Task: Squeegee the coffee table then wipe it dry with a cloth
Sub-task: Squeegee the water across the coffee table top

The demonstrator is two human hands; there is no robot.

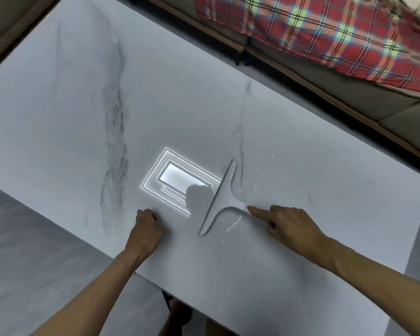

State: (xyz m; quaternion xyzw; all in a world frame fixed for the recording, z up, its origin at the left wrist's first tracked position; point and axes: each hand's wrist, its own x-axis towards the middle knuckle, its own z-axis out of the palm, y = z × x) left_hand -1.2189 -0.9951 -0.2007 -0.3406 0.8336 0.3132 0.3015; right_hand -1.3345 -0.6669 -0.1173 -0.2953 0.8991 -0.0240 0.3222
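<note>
The coffee table (228, 105) is a broad white marble-look slab, hard and glossy, probably slick where wet; the squeegee (220, 202) lies flat on it near the front edge, between the 2 hands. It looks light and stiff, 1 piece, with a long blade that likely flexes only at its lip; the tapered handle pointing right is the place to grip. The right hand (286, 224) grips nothing: 1 straight index finger seems to touch the handle's tip, the rest curled. The left hand (147, 229) rests on the top as a fist, holding nothing. Beyond stands a sofa (398, 117) under a plaid blanket (313, 27); grey floor (34, 238) lies left; a ceiling-light reflection (180, 175) and scattered droplets (234, 224) mark the surface. No cloth shows.
</note>
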